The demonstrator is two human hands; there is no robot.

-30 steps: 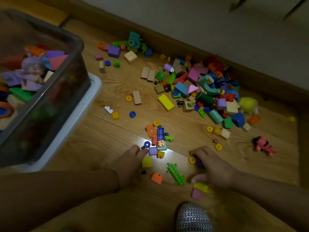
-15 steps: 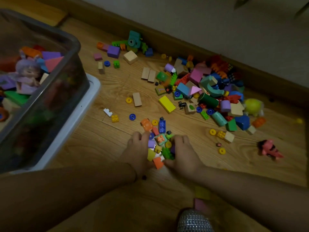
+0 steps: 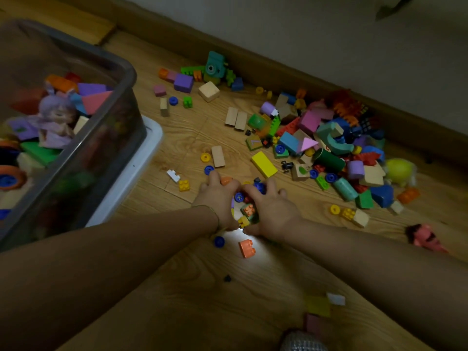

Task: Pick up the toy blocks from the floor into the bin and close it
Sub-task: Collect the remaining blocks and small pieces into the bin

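My left hand (image 3: pixel 219 200) and my right hand (image 3: pixel 272 207) are cupped together on the wooden floor around a small heap of blocks (image 3: pixel 247 211). Their curled fingers press the heap from both sides. Just behind my wrists lie an orange brick (image 3: pixel 247 248) and a blue wheel (image 3: pixel 219 241), outside the scoop. The grey see-through bin (image 3: pixel 96 158) stands at the left, partly filled with blocks and a purple doll. A big pile of mixed blocks (image 3: pixel 326 143) spreads along the skirting board at the right.
The bin's white lid (image 3: pixel 141 158) lies under the bin. A yellow brick (image 3: pixel 264 164), wooden blocks (image 3: pixel 218 156) and small wheels are scattered between bin and pile. A pink toy figure (image 3: pixel 425 238) lies at the far right. The wall (image 3: pixel 304 29) runs behind the pile.
My two hands came together from apart and slid forward, raking the small blocks into one heap between them. The orange brick and a blue wheel were left behind near my wrists.
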